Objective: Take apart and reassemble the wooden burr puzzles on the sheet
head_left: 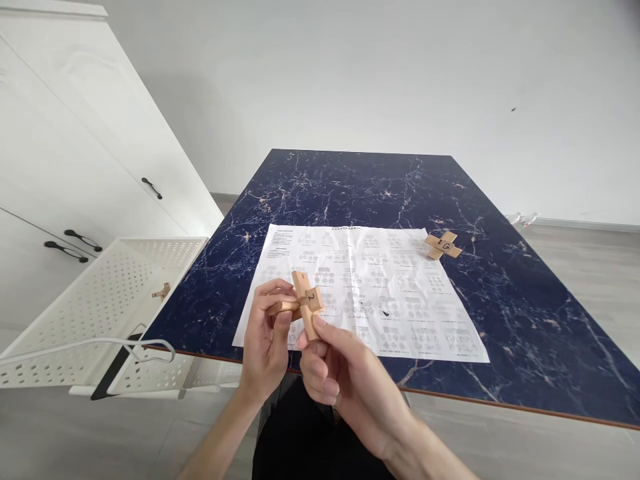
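Both hands hold one wooden interlocking puzzle [306, 301] above the front part of a printed sheet. Its light wood bars cross each other, and a "2" is written in black on one of them. My left hand [266, 331] pinches a bar that points left, thumb below and fingers curled behind. With thumb and fingers closed, my right hand [340, 363] grips the lower end of the long upright bar. Under the puzzle lies the white paper sheet [350, 267], creased and covered with rows of small diagrams and text.
A second wooden cross-shaped puzzle [443, 246], marked "G", rests at the sheet's right edge on the dark blue marbled table [350, 187]. Left of the table stands a white perforated basket [100, 293] with a small wooden piece [161, 291] in it. A white cable [90, 343] crosses there.
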Demonstrator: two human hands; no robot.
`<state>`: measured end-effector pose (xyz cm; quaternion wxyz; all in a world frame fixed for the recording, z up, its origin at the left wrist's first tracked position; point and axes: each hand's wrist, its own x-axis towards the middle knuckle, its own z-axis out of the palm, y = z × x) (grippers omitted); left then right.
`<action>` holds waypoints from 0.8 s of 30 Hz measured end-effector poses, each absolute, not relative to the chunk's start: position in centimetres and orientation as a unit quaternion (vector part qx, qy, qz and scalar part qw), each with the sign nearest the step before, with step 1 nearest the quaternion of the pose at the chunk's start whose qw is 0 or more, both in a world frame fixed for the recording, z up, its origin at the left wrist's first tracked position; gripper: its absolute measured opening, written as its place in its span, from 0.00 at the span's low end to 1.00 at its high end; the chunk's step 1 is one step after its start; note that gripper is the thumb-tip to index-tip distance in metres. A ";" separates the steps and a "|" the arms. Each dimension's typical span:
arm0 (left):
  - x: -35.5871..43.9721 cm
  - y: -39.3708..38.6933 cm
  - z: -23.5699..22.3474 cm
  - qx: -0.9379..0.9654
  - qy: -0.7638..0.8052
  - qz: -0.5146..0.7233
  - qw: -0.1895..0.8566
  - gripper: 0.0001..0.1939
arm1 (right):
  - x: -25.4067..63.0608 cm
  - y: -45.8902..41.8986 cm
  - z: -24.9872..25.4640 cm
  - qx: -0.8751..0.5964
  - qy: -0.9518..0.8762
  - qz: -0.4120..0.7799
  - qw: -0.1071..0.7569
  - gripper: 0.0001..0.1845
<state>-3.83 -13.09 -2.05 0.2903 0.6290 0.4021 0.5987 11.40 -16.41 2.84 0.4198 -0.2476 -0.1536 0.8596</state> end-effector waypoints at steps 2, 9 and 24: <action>-3.7 -13.3 -2.0 0.614 0.404 0.604 0.308 0.10 | 11.0 -16.7 2.6 -0.243 -0.155 0.863 0.416 0.20; -3.4 -13.9 -2.1 0.579 0.400 0.605 0.373 0.08 | 10.3 -17.2 2.1 -0.253 -0.154 0.856 0.424 0.22; -2.3 -14.4 -0.9 0.582 0.418 0.630 0.298 0.06 | 9.8 -17.7 1.6 -0.267 -0.106 0.838 0.464 0.24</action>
